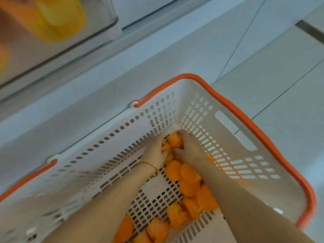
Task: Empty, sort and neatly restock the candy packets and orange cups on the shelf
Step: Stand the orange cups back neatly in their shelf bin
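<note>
**Lift the corner bunch as one squeeze, don't claw at it**

Both your hands are down in the far corner of the white basket (pixel 226 118). Your left hand (pixel 157 150) and right hand (pixel 189 146) are curled round the same small bunch of orange cups (pixel 174 141), pinning it between them. More loose cups (pixel 189 174) lie along the right side of the basket floor, running back toward you, some tipped on their sides.

My take: keep the pressure even from both sides and come straight up. The slotted wall sits right by your right fingers and looks like it could snag a rim. These look light and slick, so I'd guess a middle cup pops out if you grab too many. Take a smaller bunch.

Mind the orange handle (pixel 245 123) on the way out. The shelf (pixel 61 55) is up on your left, with something orange-yellow in a clear bin, too blurred to name. I can't make out any candy packets in the basket.
</note>
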Demonstrator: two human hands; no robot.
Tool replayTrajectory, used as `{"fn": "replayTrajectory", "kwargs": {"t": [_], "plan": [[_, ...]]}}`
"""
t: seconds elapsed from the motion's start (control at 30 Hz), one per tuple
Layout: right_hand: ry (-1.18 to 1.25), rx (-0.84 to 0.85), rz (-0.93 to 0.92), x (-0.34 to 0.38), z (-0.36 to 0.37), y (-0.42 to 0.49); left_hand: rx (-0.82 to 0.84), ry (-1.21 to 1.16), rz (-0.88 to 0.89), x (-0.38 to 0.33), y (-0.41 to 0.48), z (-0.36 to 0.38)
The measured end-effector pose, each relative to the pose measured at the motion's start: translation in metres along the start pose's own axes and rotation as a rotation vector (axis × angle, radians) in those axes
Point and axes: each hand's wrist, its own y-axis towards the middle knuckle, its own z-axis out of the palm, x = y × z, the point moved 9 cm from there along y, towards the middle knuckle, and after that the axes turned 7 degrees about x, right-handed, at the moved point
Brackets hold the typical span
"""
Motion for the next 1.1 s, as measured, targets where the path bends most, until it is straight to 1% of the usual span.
{"fn": "replayTrajectory", "kwargs": {"t": [0.13,0.17,0.2,0.3,0.4,0.47,0.53,0.57,0.63,0.7,0.77,0.8,0.87,0.93,1.0,1.03,1.1], "plan": [[-0.041,0.159,-0.023,0.010,0.012,-0.002,0.051,-0.172,-0.145,0.030,-0.020,-0.001],[-0.033,0.195,-0.036,0.014,0.015,-0.002,0.050,-0.186,-0.163,0.036,-0.025,-0.004],[-0.015,0.233,-0.048,0.018,0.019,-0.002,0.026,-0.161,-0.144,0.038,-0.030,-0.010],[0.033,0.312,-0.017,0.024,0.030,0.002,-0.024,0.095,0.013,0.035,-0.043,-0.023],[0.019,0.360,0.034,0.024,0.037,0.008,0.027,0.346,0.125,0.038,-0.047,-0.017],[0.087,0.395,0.045,0.021,0.039,0.009,0.047,0.495,0.184,0.040,-0.045,-0.010],[0.196,0.419,0.052,0.017,0.038,0.007,0.043,0.565,0.203,0.039,-0.044,-0.007],[0.237,0.424,0.060,0.014,0.036,0.006,0.036,0.561,0.194,0.037,-0.042,-0.007],[0.277,0.379,0.097,0.004,0.029,0.003,0.039,0.533,0.151,0.036,-0.036,-0.009],[0.318,0.216,0.098,-0.004,0.013,0.003,0.030,0.541,0.092,0.036,-0.029,-0.010],[0.332,0.025,0.029,-0.004,-0.004,-0.001,0.039,0.526,0.039,0.037,-0.028,-0.009],[0.266,-0.044,-0.017,0.000,-0.009,-0.002,0.046,0.513,0.019,0.038,-0.027,-0.008],[0.069,-0.124,-0.084,0.006,-0.012,-0.004,0.055,0.508,0.000,0.037,-0.026,-0.006],[-0.051,-0.125,-0.105,0.009,-0.009,-0.004,0.058,0.529,0.010,0.031,-0.023,-0.004],[-0.106,-0.061,-0.121,0.009,-0.001,-0.004,0.062,0.550,0.016,0.025,-0.019,-0.001],[-0.112,-0.032,-0.130,0.009,0.001,-0.004,0.064,0.560,0.014,0.023,-0.016,0.001],[-0.009,-0.043,-0.124,0.005,-0.003,-0.007,0.055,0.563,0.010,0.022,-0.012,0.003]]}}
